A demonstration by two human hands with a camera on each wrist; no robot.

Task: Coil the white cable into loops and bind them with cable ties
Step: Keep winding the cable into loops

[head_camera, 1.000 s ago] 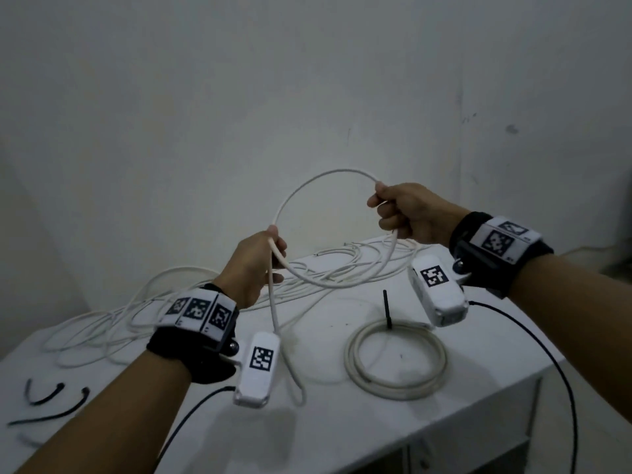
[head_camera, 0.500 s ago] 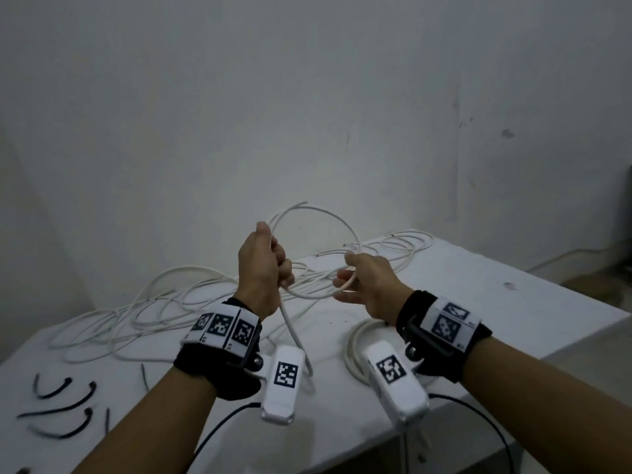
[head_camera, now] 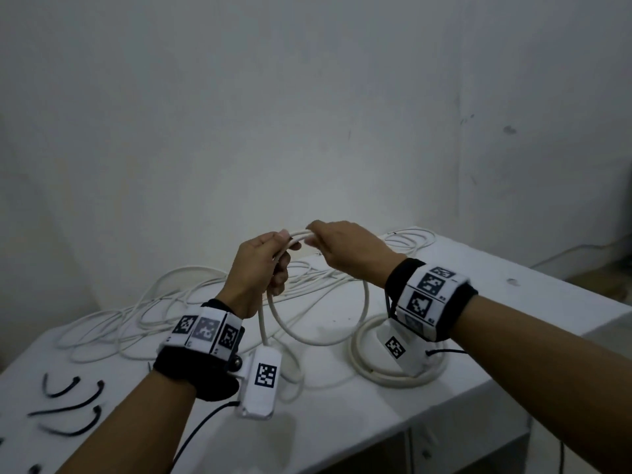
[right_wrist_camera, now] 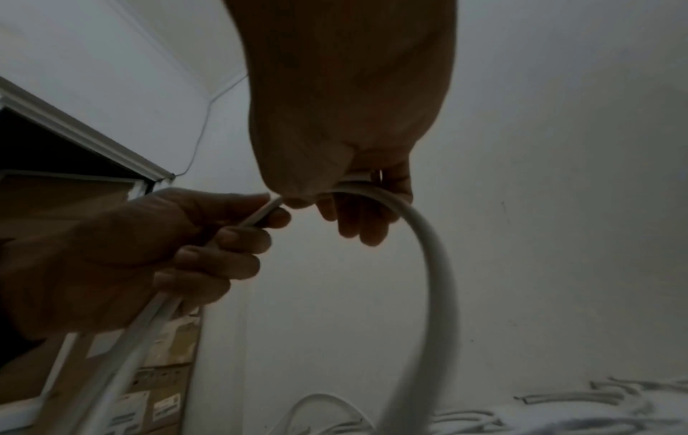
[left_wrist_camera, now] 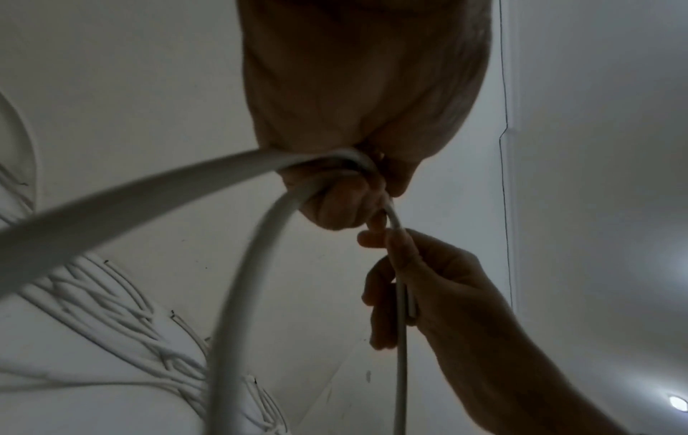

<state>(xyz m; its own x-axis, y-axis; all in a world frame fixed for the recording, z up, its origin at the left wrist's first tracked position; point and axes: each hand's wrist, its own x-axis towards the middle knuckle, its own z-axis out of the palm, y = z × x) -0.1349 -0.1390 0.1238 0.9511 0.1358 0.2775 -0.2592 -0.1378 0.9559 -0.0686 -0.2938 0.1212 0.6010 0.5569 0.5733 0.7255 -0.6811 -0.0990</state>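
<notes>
A white cable (head_camera: 366, 302) hangs as a loop above the table, held at its top by both hands. My left hand (head_camera: 263, 268) grips two strands of it in a fist; the left wrist view shows the cable (left_wrist_camera: 253, 259) bending out from under the curled fingers. My right hand (head_camera: 342, 248) pinches the same cable just to the right, knuckles up; its wrist view shows the cable (right_wrist_camera: 428, 235) arching down from the fingers. The rest of the cable (head_camera: 143, 319) lies tangled on the table behind. Black cable ties (head_camera: 68, 398) lie at the near left.
A finished white coil (head_camera: 369, 367) lies on the white table (head_camera: 496, 371) under my right wrist. The table's front edge runs diagonally at lower right, with a cabinet below. A plain wall stands close behind.
My right hand swung the cable from the right over to my left hand, so the hands now meet at the top of a loop that hangs below them. Both hands sit lower.
</notes>
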